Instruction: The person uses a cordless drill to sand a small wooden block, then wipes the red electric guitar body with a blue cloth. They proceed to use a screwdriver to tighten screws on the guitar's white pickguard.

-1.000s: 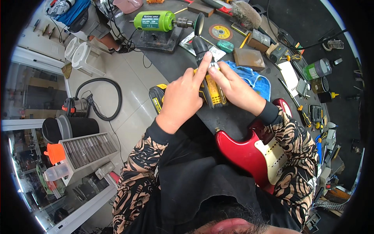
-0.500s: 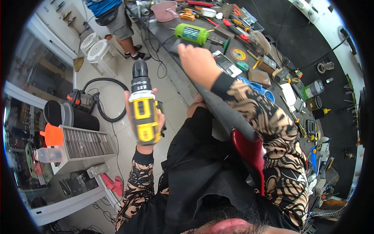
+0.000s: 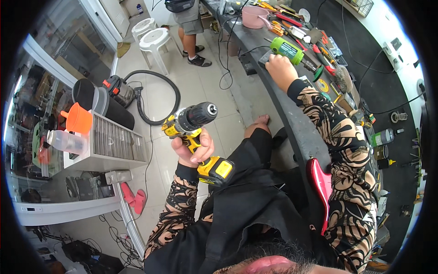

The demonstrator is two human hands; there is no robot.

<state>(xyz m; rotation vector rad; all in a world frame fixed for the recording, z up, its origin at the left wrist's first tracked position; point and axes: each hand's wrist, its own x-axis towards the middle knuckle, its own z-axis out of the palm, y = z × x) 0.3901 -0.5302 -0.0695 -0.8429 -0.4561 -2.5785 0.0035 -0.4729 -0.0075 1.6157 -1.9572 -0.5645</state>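
A yellow and black cordless drill (image 3: 214,170) is gripped by its handle in my left hand (image 3: 194,148), over the floor, its chuck pointing up and right. My right hand (image 3: 281,71) is stretched out over the dark workbench (image 3: 299,137), fingers curled beside a green corded rotary tool (image 3: 286,49) with a disc (image 3: 318,73) on its spindle. What those fingers hold, if anything, is hidden. A glossy red guitar body (image 3: 319,189) shows in part beside my right forearm.
Pliers (image 3: 289,20), a pink pot (image 3: 255,17) and loose tools crowd the bench. Another person (image 3: 190,43) stands beyond, beside white plastic stools (image 3: 155,41). A vacuum hose (image 3: 173,105) loops on the floor left, near a metal rack (image 3: 116,139) holding an orange funnel (image 3: 78,118).
The drill was between both hands over the bench; my left hand alone now carries it out left, turned upright. My right hand has reached forward toward the rotary tool. The view has swung left.
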